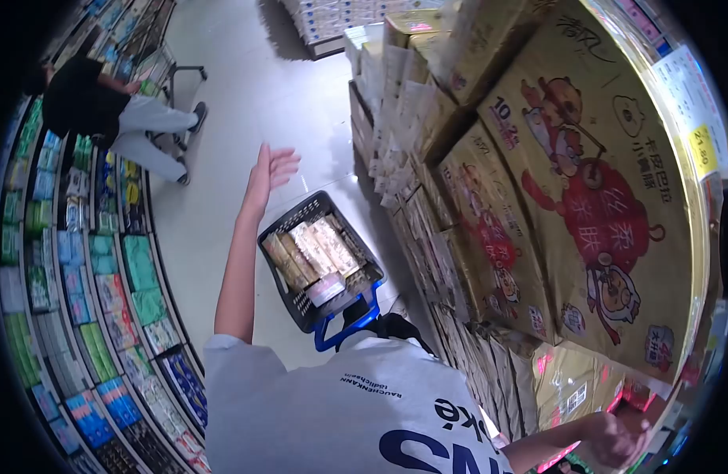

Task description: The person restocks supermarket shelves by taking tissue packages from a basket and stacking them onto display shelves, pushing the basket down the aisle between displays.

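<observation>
My left hand [274, 167] is stretched out over the aisle floor, fingers apart and nothing in it, just above a dark shopping basket [281, 216]. Several wrapped packs [323, 245] and a small white and pink pack [325, 289] lie in the basket, and its blue handle [344, 322] is near my body. At the lower right, my right hand [617, 439] is beside a gold wrapped pack [573, 387] under the large gold cartons [617, 197]. Its fingers are partly spread, with nothing visible in them.
On the left, long shelves [103, 261] hold many packaged goods. A person [87, 99] in a dark top and light trousers stands there by a cart [168, 75]. Stacked packs [320, 20] stand at the aisle's far end. A price tag [702, 150] hangs at right.
</observation>
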The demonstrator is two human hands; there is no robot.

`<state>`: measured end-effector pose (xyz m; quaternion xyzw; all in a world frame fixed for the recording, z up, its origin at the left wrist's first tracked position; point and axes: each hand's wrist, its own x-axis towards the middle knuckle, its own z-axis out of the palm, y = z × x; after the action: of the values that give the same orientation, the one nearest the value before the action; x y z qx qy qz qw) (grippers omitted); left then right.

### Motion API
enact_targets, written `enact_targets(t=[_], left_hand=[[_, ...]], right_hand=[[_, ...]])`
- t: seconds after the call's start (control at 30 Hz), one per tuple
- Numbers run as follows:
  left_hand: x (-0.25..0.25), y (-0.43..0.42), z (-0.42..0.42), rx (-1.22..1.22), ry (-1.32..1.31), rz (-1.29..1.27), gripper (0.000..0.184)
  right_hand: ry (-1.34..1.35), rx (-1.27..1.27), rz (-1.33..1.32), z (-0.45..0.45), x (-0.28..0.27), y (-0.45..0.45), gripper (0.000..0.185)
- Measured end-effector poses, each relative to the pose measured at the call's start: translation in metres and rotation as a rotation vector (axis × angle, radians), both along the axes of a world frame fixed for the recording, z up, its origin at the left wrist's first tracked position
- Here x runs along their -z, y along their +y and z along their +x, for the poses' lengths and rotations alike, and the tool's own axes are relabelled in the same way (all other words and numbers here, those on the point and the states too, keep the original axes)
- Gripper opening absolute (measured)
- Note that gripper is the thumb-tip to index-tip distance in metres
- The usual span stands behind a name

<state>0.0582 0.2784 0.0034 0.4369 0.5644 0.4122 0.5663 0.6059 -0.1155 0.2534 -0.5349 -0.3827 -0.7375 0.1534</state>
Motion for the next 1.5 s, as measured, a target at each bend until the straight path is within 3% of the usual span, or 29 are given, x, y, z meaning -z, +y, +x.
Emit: enact_targets(t=[0.03, 0.07, 0.1, 0.13, 0.17, 0.2, 0.23, 0.27, 0.3, 0.37, 0.43, 0.5, 0.57, 0.63, 0.7, 0.77, 1.17, 1.5], left_hand=[[0.041, -0.028, -0.022, -0.115, 0.132, -0.055, 0.070], [0.087, -0.060, -0.039, -0.227, 0.265, -0.109, 0.071], [0.132, -0.097, -0.050, -0.285, 0.364, -0.102, 0.071], [0.171, -0.136, -0.070, -0.077, 0.475, -0.072, 0.067], [0.172, -0.176, -0.052, -0.123, 0.519, -0.263, 0.060], [0.228, -0.237, -0.051, -0.142, 0.291, -0.052, 0.057], [0.209, -0.267, -0.035, 0.007, 0.445, -0.323, 0.058], [0.213, -0.298, -0.021, 0.078, 0.526, -0.359, 0.058], [0.228, -0.328, -0.007, 0.078, 0.433, -0.420, 0.056], [0.229, -0.368, 0.030, -0.054, 0.298, -0.460, 0.053], [0.213, -0.387, 0.062, -0.114, 0.425, -0.321, 0.048], [0.207, -0.388, 0.087, -0.178, 0.715, -0.254, 0.043], [0.195, -0.377, 0.103, -0.244, 0.781, -0.066, 0.035], [0.195, -0.367, 0.111, -0.411, 0.717, -0.080, 0.031], [0.195, -0.359, 0.108, -0.429, 0.783, -0.103, 0.030], [0.195, -0.350, 0.105, -0.441, 0.842, -0.123, 0.029], [0.207, -0.253, 0.027, -0.440, 0.888, -0.017, 0.024], [0.210, -0.128, -0.056, -0.356, 0.833, 0.031, 0.022]], right_hand=[[0.003, -0.430, 0.002, -0.054, 0.001, 0.047, 0.031], [0.231, -0.740, -0.157, -0.046, 0.035, 0.034, 0.034], [0.242, -0.756, -0.155, -0.066, 0.061, 0.048, 0.034], [0.564, -0.996, -0.384, -0.111, 0.084, 0.075, 0.019], [0.890, -1.226, -0.629, -0.145, 0.107, 0.099, 0.009], [0.941, -1.271, -0.878, -0.160, 0.135, 0.118, 0.005], [1.030, -1.307, -1.037, -0.179, 0.166, 0.135, 0.010], [1.160, -1.298, -1.226, -0.197, 0.197, 0.146, 0.013], [1.174, -1.336, -1.366, -0.209, 0.231, 0.154, 0.012], [1.175, -1.357, -1.619, -0.232, 0.288, 0.159, 0.010], [1.237, -1.262, -1.905, -0.249, 0.337, 0.157, 0.011], [1.148, -1.243, -2.024, -0.263, 0.379, 0.152, 0.017], [1.036, -1.260, -2.100, -0.272, 0.412, 0.143, 0.026], [0.993, -1.116, -2.223, -0.281, 0.428, 0.136, 0.031], [0.869, -1.096, -2.236, -0.290, 0.428, 0.142, 0.034], [1.040, -0.865, -2.354, -0.294, 0.426, 0.150, 0.034], [1.115, -0.915, -2.153, -0.364, 0.439, 0.235, 0.029], [1.454, -0.805, -1.921, -0.438, 0.461, 0.335, 0.019]])
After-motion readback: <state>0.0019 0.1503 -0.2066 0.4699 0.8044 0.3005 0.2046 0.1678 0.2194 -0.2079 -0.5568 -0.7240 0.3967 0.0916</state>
